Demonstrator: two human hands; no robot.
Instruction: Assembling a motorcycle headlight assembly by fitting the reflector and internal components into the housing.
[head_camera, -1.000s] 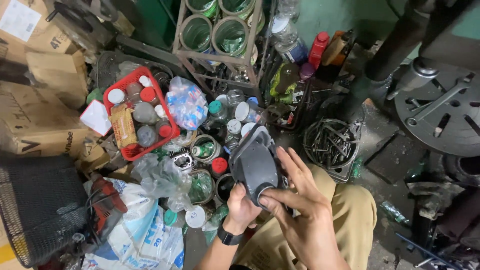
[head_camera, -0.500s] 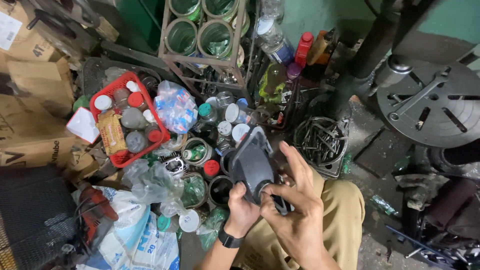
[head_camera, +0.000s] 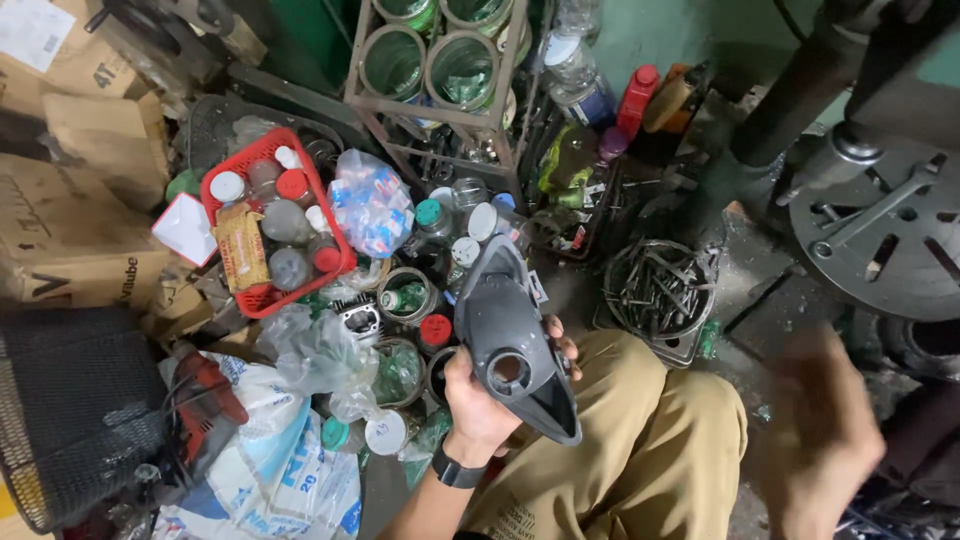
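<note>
Head view, looking down over a cluttered workshop floor (head_camera: 770, 300).

Left hand (head_camera: 480, 400) clamped around the lower half of a grey plastic housing (head_camera: 510, 340), fingers wrapped behind it, thumb on the near edge. Held up above the khaki knee (head_camera: 640, 440), long axis tilted away, narrow end pointing toward the jars, round opening facing the camera. Black watch (head_camera: 457, 470) on that wrist.

Right hand (head_camera: 820, 440) low at the right, well apart from the housing, touching nothing visible. Too blurred to tell whether spread or closed.

Around: red basket (head_camera: 268, 303) of capped bottles to the left, clear bag (head_camera: 370, 205) of small packets just beside it, open tins and lids on the floor directly under the housing, a round tin of rusty bolts (head_camera: 660, 290) to the right, a metal rack (head_camera: 440, 110) with glass jars farther back, a slotted machine table (head_camera: 880, 230) at the far right.

Step in hand, by judgement: looking the housing over, one-handed, opening turned to the eye.

Next move, by judgement: calls for a firm hold, with only one hand carrying a long, smooth shell over loose tins; calls also for turning at the wrist to show the hidden rear side, or for a second hand to steady the narrow end.
</note>
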